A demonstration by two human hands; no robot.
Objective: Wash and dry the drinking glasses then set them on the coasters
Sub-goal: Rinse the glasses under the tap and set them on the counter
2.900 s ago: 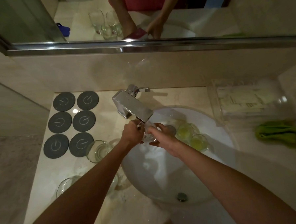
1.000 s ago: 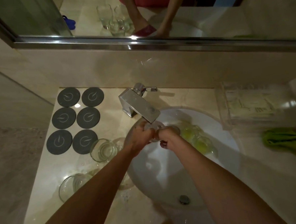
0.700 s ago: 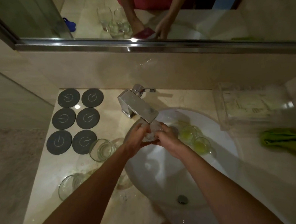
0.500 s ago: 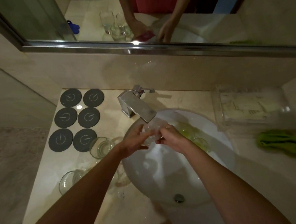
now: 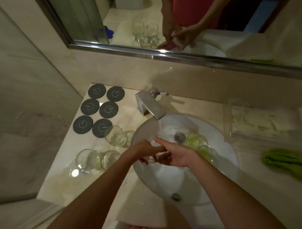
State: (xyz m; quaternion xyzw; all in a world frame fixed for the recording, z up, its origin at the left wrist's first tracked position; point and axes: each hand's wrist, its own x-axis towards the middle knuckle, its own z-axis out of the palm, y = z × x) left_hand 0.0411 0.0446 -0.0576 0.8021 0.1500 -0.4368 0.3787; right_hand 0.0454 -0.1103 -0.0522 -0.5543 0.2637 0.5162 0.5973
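Over the white sink my left hand and my right hand meet around a clear drinking glass, which is mostly hidden between the fingers. Both hands grip it, well below the chrome faucet. Two greenish-looking glasses lie in the basin to the right of my hands. Three clear glasses stand on the wet counter to the left. Several dark round coasters lie bare in two columns at the back left.
A green cloth lies on the counter at the right. Behind it stands a clear tray of packets. A mirror runs along the back wall. A wall closes the counter on the left.
My hands have come away from the faucet spout and down toward me in the basin, still holding the glass. The view has tilted and shifted.
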